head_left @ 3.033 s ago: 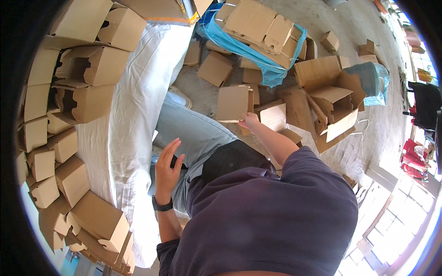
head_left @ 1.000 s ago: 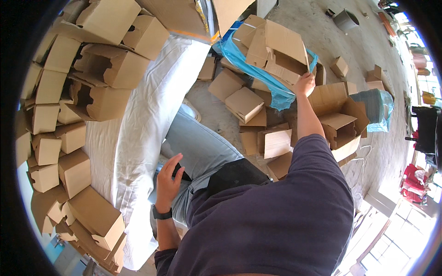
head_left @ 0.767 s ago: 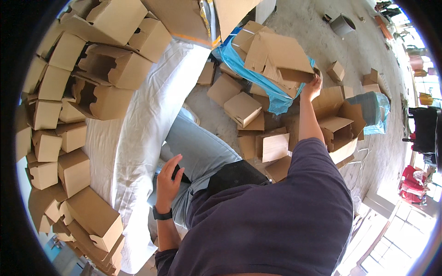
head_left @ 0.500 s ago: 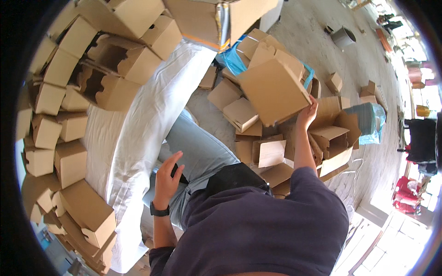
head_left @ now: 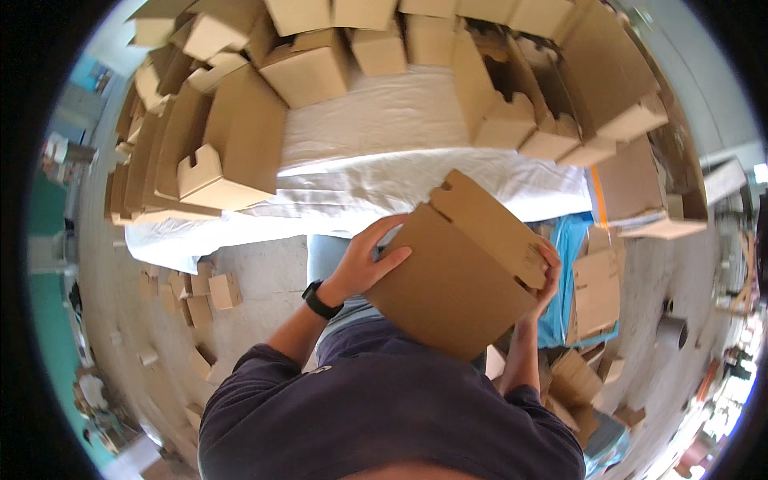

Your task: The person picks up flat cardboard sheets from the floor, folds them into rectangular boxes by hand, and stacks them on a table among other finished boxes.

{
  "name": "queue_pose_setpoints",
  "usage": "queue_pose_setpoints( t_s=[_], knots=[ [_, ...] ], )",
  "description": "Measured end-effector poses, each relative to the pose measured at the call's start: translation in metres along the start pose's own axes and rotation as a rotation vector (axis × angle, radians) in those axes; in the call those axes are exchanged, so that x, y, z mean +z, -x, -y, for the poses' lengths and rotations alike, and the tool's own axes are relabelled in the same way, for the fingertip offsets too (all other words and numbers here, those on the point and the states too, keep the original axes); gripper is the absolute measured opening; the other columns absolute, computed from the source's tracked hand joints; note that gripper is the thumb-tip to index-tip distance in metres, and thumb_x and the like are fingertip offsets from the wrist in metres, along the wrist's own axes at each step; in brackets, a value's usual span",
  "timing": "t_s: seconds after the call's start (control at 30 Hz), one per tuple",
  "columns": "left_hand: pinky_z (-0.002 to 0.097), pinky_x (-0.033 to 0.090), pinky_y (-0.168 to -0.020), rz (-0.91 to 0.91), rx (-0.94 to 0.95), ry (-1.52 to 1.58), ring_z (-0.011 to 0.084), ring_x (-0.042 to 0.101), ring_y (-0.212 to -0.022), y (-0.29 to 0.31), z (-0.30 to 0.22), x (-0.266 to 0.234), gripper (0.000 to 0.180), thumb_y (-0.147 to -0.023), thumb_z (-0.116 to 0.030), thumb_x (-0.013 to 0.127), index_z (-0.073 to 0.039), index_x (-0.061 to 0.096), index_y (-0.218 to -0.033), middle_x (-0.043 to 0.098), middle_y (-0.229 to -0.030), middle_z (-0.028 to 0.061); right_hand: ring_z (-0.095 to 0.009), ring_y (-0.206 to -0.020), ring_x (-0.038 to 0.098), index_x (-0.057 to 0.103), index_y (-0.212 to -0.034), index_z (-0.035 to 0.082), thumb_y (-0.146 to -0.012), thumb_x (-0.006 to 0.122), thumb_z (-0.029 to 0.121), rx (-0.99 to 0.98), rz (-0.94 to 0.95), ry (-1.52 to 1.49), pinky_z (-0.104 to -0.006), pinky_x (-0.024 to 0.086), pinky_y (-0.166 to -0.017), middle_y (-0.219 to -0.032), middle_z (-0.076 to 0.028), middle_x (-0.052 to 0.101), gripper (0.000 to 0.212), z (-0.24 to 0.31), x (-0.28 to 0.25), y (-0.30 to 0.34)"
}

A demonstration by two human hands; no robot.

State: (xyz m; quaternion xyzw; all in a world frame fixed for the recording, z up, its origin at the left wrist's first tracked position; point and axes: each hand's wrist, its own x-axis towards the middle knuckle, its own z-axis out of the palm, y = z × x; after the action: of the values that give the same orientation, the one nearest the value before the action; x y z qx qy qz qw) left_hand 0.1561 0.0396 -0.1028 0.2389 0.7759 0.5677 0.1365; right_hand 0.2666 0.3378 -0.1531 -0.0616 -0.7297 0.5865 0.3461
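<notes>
A brown cardboard box [head_left: 452, 280] is held tilted in front of my body, a long flap with cut notches along its upper right side. My left hand [head_left: 370, 258], with a dark watch on its wrist, grips the left edge, the thumb lying on the flat face and the fingers partly hidden behind it. On the opposite edge my right hand [head_left: 547, 276] is closed around the box's corner by the flap. Just beyond the box lies a table under a white cloth [head_left: 384, 180].
Brown boxes [head_left: 244, 136] stand in rows at the table's left, back and right [head_left: 500, 96]. Near its right end are a larger box [head_left: 632, 184] and a blue plastic bag [head_left: 564, 276] with cardboard. More boxes [head_left: 226, 290] lie on the left floor; a grey bucket [head_left: 672, 332] stands right.
My view has swung left from the floor pile to the table. The box has come in front of my body, and my left hand, empty before, now grips it too.
</notes>
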Motion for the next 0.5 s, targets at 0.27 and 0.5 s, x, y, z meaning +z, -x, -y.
queue_pose_setpoints(
  t_s=[0.27, 0.5],
  knots=[
    [0.0247, 0.047, -0.084, -0.5, -0.084, 0.38, 0.0088, 0.059, -0.093, 0.028, 0.01, -0.058, 0.026, -0.093, -0.013, 0.066, 0.003, 0.063, -0.113, 0.067, -0.1, 0.0035, -0.027, -0.134, 0.043, 0.029, -0.149, 0.002, -0.103, 0.046, 0.017, -0.015, 0.332, -0.23, -0.0401, 0.034, -0.11, -0.151, -0.014, 0.036, 0.051, 0.01, 0.137, -0.107],
    [0.0271, 0.048, -0.086, -0.594, -0.274, 0.311, 0.0129, 0.06, -0.099, -0.015, 0.1, -0.083, 0.035, -0.094, -0.011, 0.064, 0.003, 0.053, -0.123, 0.064, -0.11, 0.0095, -0.022, -0.123, 0.054, 0.045, -0.137, -0.001, -0.102, 0.05, 0.021, 0.387, 0.431, -0.169, -0.0339, 0.044, -0.102, -0.137, -0.013, 0.051, 0.041, -0.049, 0.147, -0.079]
  ],
)
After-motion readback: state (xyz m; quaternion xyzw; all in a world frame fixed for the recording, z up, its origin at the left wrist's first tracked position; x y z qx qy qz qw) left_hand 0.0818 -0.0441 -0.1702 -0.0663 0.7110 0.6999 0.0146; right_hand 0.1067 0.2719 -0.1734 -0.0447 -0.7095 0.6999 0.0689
